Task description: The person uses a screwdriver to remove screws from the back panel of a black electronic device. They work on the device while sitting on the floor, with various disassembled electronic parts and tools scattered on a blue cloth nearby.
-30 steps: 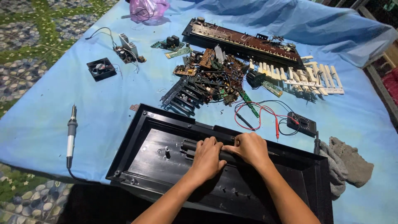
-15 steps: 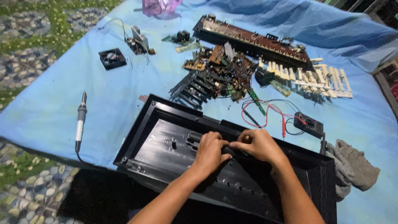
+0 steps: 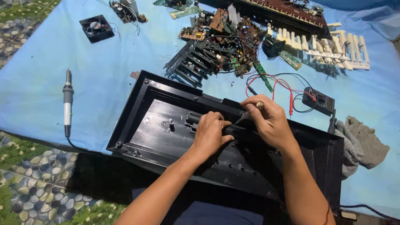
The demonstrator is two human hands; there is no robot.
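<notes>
Disassembly well advanced: the black keyboard housing (image 3: pixel 166 121) lies emptied on the blue cloth (image 3: pixel 37 83), its circuit boards (image 3: pixel 216 41) and white keys (image 3: pixel 333 46) heaped beyond. The left hand (image 3: pixel 210 133) clenches a black bar (image 3: pixel 246 134) still inside; the right hand (image 3: pixel 268 121) grasps a small tool (image 3: pixel 250 111) there.

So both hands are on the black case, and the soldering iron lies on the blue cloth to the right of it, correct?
Not quite. The head view shows the left hand and right hand on the black case, but the soldering iron lies on the blue cloth to the left of it, not the right.
</notes>
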